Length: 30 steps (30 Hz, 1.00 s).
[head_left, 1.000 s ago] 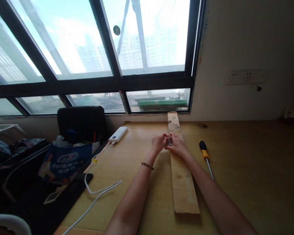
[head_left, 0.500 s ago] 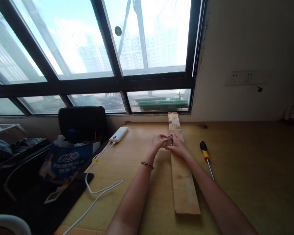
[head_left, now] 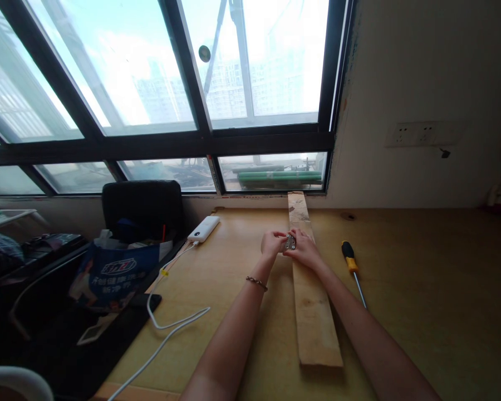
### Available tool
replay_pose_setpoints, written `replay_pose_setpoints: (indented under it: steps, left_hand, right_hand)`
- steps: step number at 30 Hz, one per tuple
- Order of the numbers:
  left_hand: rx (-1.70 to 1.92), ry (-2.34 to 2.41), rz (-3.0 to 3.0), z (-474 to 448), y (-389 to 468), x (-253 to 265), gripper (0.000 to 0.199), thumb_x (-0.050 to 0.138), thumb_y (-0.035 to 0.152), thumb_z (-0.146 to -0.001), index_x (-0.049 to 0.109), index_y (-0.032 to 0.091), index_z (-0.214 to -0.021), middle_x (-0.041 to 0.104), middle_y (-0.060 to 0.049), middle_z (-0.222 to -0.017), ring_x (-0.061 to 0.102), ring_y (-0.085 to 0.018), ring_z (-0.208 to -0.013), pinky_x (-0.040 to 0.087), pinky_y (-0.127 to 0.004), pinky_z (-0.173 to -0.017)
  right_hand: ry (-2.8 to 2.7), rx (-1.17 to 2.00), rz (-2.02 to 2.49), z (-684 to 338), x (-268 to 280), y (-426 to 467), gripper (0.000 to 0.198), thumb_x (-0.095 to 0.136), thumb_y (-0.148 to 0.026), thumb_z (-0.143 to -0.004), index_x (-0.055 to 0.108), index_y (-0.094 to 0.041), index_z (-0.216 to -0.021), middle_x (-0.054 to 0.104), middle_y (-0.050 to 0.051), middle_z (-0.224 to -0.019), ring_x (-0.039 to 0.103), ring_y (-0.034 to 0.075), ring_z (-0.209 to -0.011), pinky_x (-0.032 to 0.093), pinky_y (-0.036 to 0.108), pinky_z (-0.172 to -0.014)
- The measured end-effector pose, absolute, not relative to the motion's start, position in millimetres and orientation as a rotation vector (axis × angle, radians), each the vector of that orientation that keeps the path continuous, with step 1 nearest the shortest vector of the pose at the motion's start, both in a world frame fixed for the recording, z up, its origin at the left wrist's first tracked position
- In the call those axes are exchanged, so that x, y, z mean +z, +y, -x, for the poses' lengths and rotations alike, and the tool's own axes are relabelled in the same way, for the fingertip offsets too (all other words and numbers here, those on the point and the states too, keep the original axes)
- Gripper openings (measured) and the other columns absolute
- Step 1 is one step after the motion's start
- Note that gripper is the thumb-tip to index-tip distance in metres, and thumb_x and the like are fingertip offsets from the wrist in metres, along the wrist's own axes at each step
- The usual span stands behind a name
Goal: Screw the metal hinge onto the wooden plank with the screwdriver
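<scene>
A long wooden plank (head_left: 315, 317) lies on the table (head_left: 421, 289), running from the window toward me. Over its far half, my left hand (head_left: 271, 244) and my right hand (head_left: 304, 249) meet and together pinch a small shiny metal piece (head_left: 290, 241), which looks like a hinge. The piece sits just above the plank's left edge; whether it touches the wood is unclear. A bead bracelet is on my left wrist.
A screwdriver (head_left: 352, 268) with a yellow and black handle lies right of the plank. A white power bank (head_left: 204, 228) with a white cable (head_left: 167, 328) rests at the table's left edge. Beside the table stand a black chair (head_left: 142, 209) and a blue bag (head_left: 112, 275).
Both hands stay together on the metal piece over the plank. Only the view has drifted slightly; nothing on the table has moved.
</scene>
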<state>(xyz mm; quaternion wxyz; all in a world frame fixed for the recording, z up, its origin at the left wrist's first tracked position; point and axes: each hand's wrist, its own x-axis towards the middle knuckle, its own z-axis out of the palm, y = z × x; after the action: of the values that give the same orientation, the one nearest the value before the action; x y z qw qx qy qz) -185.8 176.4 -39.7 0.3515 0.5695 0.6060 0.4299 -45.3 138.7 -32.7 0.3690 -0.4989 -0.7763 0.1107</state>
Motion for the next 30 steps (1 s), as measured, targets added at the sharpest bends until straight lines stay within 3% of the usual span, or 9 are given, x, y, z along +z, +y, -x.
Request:
replay_pose_setpoints:
  steps: [8, 15, 30]
  left_hand:
    - [1.14, 1.547, -1.318, 183, 166, -27, 0.018, 0.072, 0.018, -0.055, 0.072, 0.014, -0.073, 0.062, -0.002, -0.056, 0.058, -0.012, -0.055, 0.042, -0.019, -0.05]
    - [1.178, 1.313, -1.091, 182, 165, -30, 0.019, 0.068, 0.009, -0.056, 0.069, 0.009, -0.075, 0.066, -0.006, -0.062, 0.057, -0.011, -0.051, 0.046, -0.022, -0.053]
    - [1.113, 1.349, -1.318, 187, 177, -43, 0.028, 0.071, 0.019, -0.057, 0.071, 0.011, -0.084, 0.069, -0.008, -0.072, 0.062, -0.014, -0.062, 0.048, -0.023, -0.058]
  right_hand:
    - [-1.999, 0.272, 1.278, 45, -32, 138, 0.065, 0.073, -0.036, -0.056, 0.042, -0.02, -0.111, 0.058, 0.008, -0.107, 0.051, 0.026, -0.103, 0.037, 0.04, -0.087]
    - [-2.003, 0.267, 1.288, 46, -32, 138, 0.068, 0.074, -0.032, -0.054, 0.042, -0.021, -0.112, 0.057, 0.008, -0.112, 0.051, 0.026, -0.105, 0.036, 0.039, -0.088]
    - [-2.01, 0.261, 1.303, 46, -32, 137, 0.068, 0.074, -0.034, -0.054, 0.042, -0.02, -0.112, 0.058, 0.008, -0.109, 0.051, 0.025, -0.104, 0.036, 0.039, -0.089]
